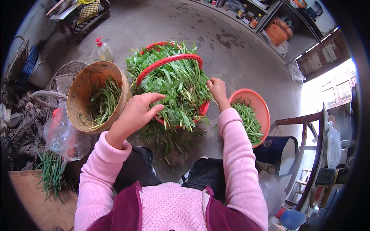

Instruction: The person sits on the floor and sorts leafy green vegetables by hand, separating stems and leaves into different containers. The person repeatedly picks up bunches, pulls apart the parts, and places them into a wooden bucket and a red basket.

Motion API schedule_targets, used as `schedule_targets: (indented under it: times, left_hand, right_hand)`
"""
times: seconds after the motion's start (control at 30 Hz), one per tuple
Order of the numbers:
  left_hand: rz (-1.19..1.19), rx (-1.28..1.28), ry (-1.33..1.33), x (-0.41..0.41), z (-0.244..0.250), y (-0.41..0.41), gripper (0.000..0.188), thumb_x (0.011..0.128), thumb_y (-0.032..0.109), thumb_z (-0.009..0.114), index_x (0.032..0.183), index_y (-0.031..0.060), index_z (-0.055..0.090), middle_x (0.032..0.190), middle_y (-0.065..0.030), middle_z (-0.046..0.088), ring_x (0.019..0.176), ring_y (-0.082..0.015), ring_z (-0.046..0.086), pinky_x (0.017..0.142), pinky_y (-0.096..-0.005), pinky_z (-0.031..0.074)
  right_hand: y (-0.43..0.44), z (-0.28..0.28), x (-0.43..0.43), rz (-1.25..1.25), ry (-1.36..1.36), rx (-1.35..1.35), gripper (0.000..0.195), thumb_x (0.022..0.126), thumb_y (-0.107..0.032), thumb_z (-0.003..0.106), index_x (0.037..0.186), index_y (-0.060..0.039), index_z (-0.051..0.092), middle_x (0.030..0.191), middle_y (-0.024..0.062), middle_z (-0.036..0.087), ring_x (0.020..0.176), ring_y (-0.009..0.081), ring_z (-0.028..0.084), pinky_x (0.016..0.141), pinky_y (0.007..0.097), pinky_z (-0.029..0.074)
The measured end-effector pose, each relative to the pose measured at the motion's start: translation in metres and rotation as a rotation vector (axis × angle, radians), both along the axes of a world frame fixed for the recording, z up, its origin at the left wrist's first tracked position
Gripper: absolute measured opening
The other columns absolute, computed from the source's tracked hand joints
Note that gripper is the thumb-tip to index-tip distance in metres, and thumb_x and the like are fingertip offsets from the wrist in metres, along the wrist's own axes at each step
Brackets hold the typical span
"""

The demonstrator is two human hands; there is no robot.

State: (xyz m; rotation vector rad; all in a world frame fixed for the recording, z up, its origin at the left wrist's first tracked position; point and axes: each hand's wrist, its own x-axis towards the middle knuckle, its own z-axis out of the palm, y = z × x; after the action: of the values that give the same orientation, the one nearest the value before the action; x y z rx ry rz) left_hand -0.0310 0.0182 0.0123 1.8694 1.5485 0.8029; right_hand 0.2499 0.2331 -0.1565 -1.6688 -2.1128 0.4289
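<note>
A red plastic basket [204,108] with an arched red handle [170,58] stands before me, heaped with leafy green stems [167,78]. At the heap's right edge my right hand [217,88] has its fingertips pinched on some greens. My left hand [138,111] hovers by the near left side of the heap, thumb and fingers apart, holding nothing. To its left a tilted round wooden tub [83,86] contains more stems and leaves [108,101]. On the right, a salmon-pink plastic basin [261,115] holds picked leaves [247,121].
Loose trimmings [170,138] lie on the concrete floor near my feet. A clear pump bottle with red top [104,52] stands behind the tub. At left are a wicker basket [70,68], a plastic bag [69,138] and green onions [52,170]. Shelves [277,11] line the far right.
</note>
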Motion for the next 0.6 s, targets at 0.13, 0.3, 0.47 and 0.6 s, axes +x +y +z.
schedule_targets:
  times: [0.13, 0.3, 0.47, 0.6]
  left_hand:
    - [0.003, -0.023, -0.012, 0.000, 0.002, 0.003, 0.029, 0.082, 0.012, 0.063, 0.107, -0.0018, 0.061, 0.094, -0.0180, 0.065, 0.085, -0.0283, 0.064, 0.075, -0.0336, 0.048]
    - [0.006, -0.069, 0.004, -0.008, -0.014, 0.012, 0.033, 0.083, 0.016, 0.063, 0.111, -0.0018, 0.059, 0.099, -0.0179, 0.064, 0.090, -0.0281, 0.063, 0.079, -0.0341, 0.048]
    - [-0.032, 0.089, 0.309, 0.016, -0.075, 0.052, 0.059, 0.083, 0.028, 0.064, 0.133, 0.0083, 0.041, 0.134, -0.0157, 0.043, 0.120, -0.0316, 0.045, 0.097, -0.0440, 0.039]
    - [-0.178, -0.130, 0.639, 0.037, -0.124, 0.084, 0.067, 0.083, 0.047, 0.060, 0.141, 0.0294, 0.030, 0.151, -0.0092, 0.019, 0.134, -0.0400, 0.024, 0.095, -0.0695, 0.030]
  right_hand:
    - [0.019, -0.037, -0.030, -0.044, -0.079, -0.197, 0.052, 0.083, -0.043, 0.058, 0.107, 0.0033, 0.061, 0.096, 0.0265, 0.064, 0.090, 0.0392, 0.062, 0.082, 0.0452, 0.048]
    - [-0.010, -0.040, -0.102, 0.007, 0.109, -0.152, 0.063, 0.076, -0.041, 0.065, 0.130, -0.0131, 0.048, 0.111, 0.0169, 0.060, 0.101, 0.0347, 0.058, 0.086, 0.0420, 0.046]
    - [-0.035, -0.024, -0.116, 0.135, 0.016, -0.022, 0.043, 0.084, -0.027, 0.052, 0.123, -0.0100, 0.054, 0.106, 0.0165, 0.059, 0.096, 0.0329, 0.058, 0.082, 0.0456, 0.047]
    - [0.001, -0.010, -0.069, 0.183, -0.087, -0.002, 0.039, 0.082, -0.025, 0.058, 0.118, -0.0110, 0.056, 0.108, 0.0114, 0.059, 0.103, 0.0284, 0.056, 0.084, 0.0442, 0.045]
